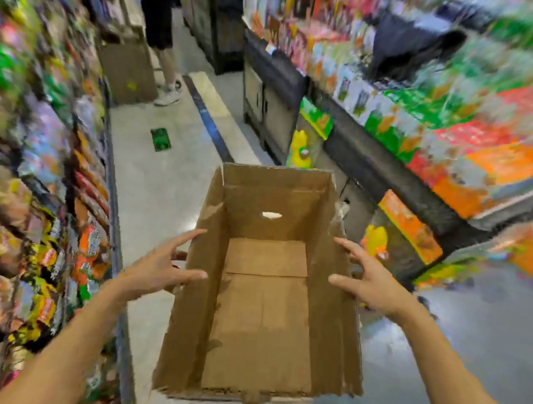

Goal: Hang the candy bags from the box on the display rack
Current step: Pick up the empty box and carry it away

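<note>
Cardboard box is looking empty, so I'm bracketing its walls with left hand and right hand, grip released both sides; probably needing an even squeeze.

An open cardboard box sits in the middle of the view, its bottom flaps showing in full and a handle slot cut in its far wall. The left hand is at the box's left wall and the right hand at its right wall. Both have their fingers spread and straight, the tips over the rims; the blur hides whether they touch the cardboard. A rack of bright bags runs down the left side. On the grey floor beyond the box lies a green packet. A person stands farther up the aisle. Shelves of colourful goods fill the right, heavily blurred.
</note>
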